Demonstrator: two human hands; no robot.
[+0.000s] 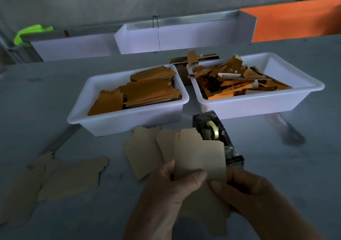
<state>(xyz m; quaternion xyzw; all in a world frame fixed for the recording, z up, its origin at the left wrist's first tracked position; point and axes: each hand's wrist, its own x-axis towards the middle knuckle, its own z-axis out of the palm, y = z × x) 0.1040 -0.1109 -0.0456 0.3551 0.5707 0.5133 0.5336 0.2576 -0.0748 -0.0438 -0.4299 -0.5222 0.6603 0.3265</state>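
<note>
Holding: left grip [166, 190] and right grip [249, 193], both bare hands, are closed on one brown carton blank [201, 155]. The left thumb lies across its front face and the right thumb pinches its lower right edge.
Carton blank: raised off the counter [276, 166] at near centre, notched top edge up. Its lower part runs down behind and below the hands.
Near left: flat blanks [70, 177] lie overlapped on the counter, well apart from the hands.
Just behind the held blank: two loose blanks [144, 153] lie flat and overlapping, partly hidden by the carton blank.
Tape dispenser [214, 132]: black, with a pale yellow roll, standing just beside the held blank on its right. Its cutter end points toward the right grip.
Left tub [129, 121]: white plastic, beyond the loose blanks. It holds stacked blanks [147, 90] lying flat in leaning piles.
Right tub [249, 107]: white plastic, beside the left tub and behind the dispenser. It holds jumbled folded pieces [236, 81], some of them shiny gold.
Small cardboard box [182, 70]: behind the gap between the tubs, mostly hidden.
Far edge: white troughs [184, 38] with a metal rim stand along the grey wall. An orange panel [295, 18] is to the right and a green strip [27, 33] to the left.
</note>
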